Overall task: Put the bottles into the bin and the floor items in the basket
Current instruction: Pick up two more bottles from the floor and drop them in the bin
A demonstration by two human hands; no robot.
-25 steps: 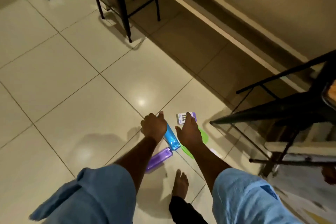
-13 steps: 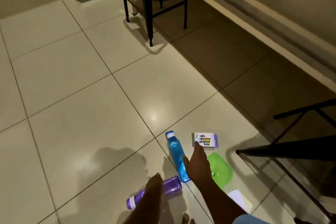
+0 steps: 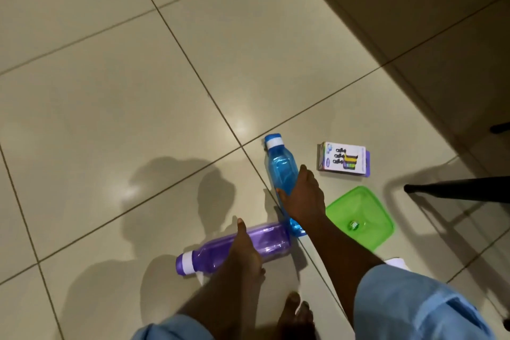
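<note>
A blue bottle (image 3: 278, 165) with a blue and white cap lies on the tiled floor. My right hand (image 3: 302, 199) grips its lower body. A purple bottle (image 3: 209, 252) lies on its side below it, cap to the left. My left hand (image 3: 245, 251) wraps over the middle of that purple bottle. To the right lie a small white and purple box (image 3: 343, 159) and a green plastic lid (image 3: 358, 215).
A white paper (image 3: 397, 262) peeks out by my right sleeve. A black metal furniture leg (image 3: 455, 189) reaches in from the right edge. My bare foot (image 3: 295, 315) stands below the bottles. A darker step or ledge runs along the upper right.
The camera has dropped closer to the floor. My left hand has come forward over the purple bottle, and my right hand stays on the blue bottle.
</note>
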